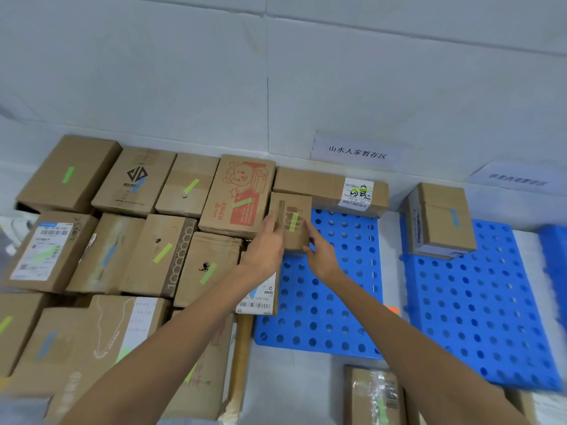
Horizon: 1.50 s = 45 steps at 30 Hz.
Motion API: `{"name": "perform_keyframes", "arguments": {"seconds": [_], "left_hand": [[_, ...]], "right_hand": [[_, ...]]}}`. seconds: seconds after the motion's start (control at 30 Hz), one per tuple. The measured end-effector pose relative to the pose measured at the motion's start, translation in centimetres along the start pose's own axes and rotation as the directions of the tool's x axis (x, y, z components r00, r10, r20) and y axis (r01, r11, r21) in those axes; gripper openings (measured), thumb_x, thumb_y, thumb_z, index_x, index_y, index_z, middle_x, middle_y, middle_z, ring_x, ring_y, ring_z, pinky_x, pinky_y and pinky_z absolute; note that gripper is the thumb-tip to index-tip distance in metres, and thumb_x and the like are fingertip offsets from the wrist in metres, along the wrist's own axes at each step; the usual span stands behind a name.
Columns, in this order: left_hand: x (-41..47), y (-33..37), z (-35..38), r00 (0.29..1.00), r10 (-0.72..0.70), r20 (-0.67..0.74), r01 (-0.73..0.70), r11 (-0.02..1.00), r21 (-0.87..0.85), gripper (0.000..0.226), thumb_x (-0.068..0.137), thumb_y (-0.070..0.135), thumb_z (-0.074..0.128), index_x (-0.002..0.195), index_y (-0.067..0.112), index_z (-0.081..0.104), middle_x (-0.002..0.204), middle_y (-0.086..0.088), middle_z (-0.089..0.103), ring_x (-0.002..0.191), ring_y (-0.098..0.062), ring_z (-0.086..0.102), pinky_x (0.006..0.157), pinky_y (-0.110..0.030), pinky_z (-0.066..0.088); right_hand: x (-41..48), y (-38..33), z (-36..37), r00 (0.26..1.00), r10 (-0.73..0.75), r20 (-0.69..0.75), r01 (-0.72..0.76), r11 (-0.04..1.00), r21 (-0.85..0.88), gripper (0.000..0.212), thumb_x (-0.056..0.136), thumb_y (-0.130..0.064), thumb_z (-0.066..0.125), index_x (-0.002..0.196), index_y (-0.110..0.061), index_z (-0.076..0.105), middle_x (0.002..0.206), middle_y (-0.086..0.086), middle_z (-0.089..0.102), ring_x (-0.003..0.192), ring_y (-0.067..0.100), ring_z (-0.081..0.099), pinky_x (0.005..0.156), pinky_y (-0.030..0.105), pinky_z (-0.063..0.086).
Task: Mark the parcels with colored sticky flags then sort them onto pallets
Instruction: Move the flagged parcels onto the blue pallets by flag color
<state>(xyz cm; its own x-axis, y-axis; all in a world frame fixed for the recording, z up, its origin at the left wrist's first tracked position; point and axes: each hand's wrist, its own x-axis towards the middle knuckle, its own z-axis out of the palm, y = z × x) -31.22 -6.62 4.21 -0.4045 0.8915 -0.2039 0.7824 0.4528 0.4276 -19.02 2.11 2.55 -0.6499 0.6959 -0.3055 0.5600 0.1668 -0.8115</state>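
Two hands, left (265,248), right (322,256), apparently gripping small rectangular cardboard box (291,222).

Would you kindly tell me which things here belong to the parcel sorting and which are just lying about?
Job: small box with green flag, held by left hand and right hand; middle pallet; right pallet; flagged boxes at left; blue-flagged box.
Lying about: two wall signs; orange scrap between pallets, unclear.

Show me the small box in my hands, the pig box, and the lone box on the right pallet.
small box (291,213): head view, top face.
pig box (239,194): head view, printed top face.
lone box (441,222): head view, top face.
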Motion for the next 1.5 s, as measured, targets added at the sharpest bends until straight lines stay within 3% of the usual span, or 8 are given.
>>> {"name": "perform_keyframes", "arguments": {"seconds": [0.13,0.47,0.63,0.8,0.9,1.03,1.27,1.5], "left_hand": [[-1.2,1.0,-0.7,0.992,0.129,0.013,-0.129,0.992,-0.010,0.045,0.094,0.002,0.043,0.139,-0.001,0.036,0.153,-0.013,0.019,0.142,-0.022,0.021,0.110,-0.021,0.023],[-9.9,6.3,2.5,0.913,0.392,-0.115,-0.408,0.880,-0.243,0.033,0.094,0.000,0.039,0.119,0.013,0.056,0.121,0.002,0.051,0.114,-0.007,0.045,0.089,-0.021,0.041],[-15.6,9.7,9.4,0.949,0.174,0.262,-0.066,0.924,-0.376,0.034,0.096,0.005,0.042,0.129,0.008,0.049,0.128,-0.010,0.053,0.119,-0.021,0.051,0.094,-0.021,0.039],[-18.6,12.8,14.1,0.631,-0.141,0.763,0.497,0.829,-0.258,0.066,0.096,0.020,0.049,0.150,0.013,0.011,0.142,-0.012,0.039,0.122,-0.026,0.046,0.092,-0.031,0.044],[-19.4,13.9,15.8,0.560,-0.237,0.794,0.595,0.781,-0.187,0.064,0.094,0.021,0.051,0.147,0.011,0.016,0.143,-0.013,0.037,0.126,-0.027,0.044,0.097,-0.033,0.045],[-21.2,16.3,18.3,0.668,-0.315,0.675,0.617,0.740,-0.266,0.043,0.093,0.013,0.042,0.135,0.015,0.040,0.133,-0.009,0.051,0.117,-0.027,0.051,0.096,-0.038,0.048],[-22.4,16.6,18.8,0.773,-0.417,0.479,0.625,0.634,-0.456,0.038,0.089,0.014,0.056,0.127,0.010,0.051,0.120,-0.013,0.061,0.108,-0.029,0.058,0.085,-0.032,0.048],[-21.6,15.2,17.2,0.775,-0.472,0.421,0.632,0.594,-0.497,0.030,0.089,0.017,0.055,0.119,0.014,0.056,0.116,-0.007,0.062,0.107,-0.026,0.058,0.093,-0.036,0.050]], "right_hand": [[-0.6,-0.8,-1.6,0.992,0.088,-0.085,-0.083,0.995,0.062,0.049,0.098,-0.012,0.043,0.144,-0.012,0.029,0.147,0.007,0.036,0.134,0.024,0.037,0.104,0.039,0.040],[-14.7,6.3,-8.7,0.984,0.106,-0.140,-0.093,0.991,0.095,0.022,0.097,-0.007,0.044,0.109,-0.005,0.061,0.102,0.011,0.063,0.095,0.020,0.060,0.073,0.023,0.047],[-22.8,11.9,-8.9,0.969,0.246,0.007,-0.245,0.965,-0.092,0.024,0.094,0.000,0.043,0.112,0.001,0.059,0.111,0.014,0.062,0.104,0.027,0.058,0.071,0.013,0.041],[-26.4,15.3,-7.1,0.980,0.152,0.129,-0.051,0.816,-0.575,0.035,0.087,-0.001,0.044,0.121,-0.003,0.049,0.124,0.016,0.051,0.119,0.029,0.045,0.098,0.027,0.034],[-26.3,15.4,-4.9,0.971,0.182,0.156,0.009,0.624,-0.781,0.059,0.084,-0.005,0.054,0.136,0.004,0.029,0.137,0.024,0.039,0.135,0.037,0.025,0.116,0.039,0.016],[-26.9,15.8,-4.0,0.957,0.240,0.163,0.019,0.510,-0.860,0.076,0.085,-0.018,0.058,0.143,0.002,0.012,0.146,0.025,0.026,0.139,0.042,0.010,0.116,0.043,0.015],[-27.1,15.2,-4.5,0.928,0.310,0.207,-0.132,0.793,-0.594,0.073,0.087,-0.017,0.052,0.147,-0.012,0.011,0.154,0.015,0.007,0.143,0.034,-0.002,0.118,0.040,0.009],[-26.1,13.8,-5.8,0.894,0.400,0.203,-0.428,0.896,0.120,0.044,0.091,-0.005,0.045,0.133,-0.017,0.038,0.128,0.001,0.048,0.109,0.016,0.048,0.087,0.027,0.044]]}}
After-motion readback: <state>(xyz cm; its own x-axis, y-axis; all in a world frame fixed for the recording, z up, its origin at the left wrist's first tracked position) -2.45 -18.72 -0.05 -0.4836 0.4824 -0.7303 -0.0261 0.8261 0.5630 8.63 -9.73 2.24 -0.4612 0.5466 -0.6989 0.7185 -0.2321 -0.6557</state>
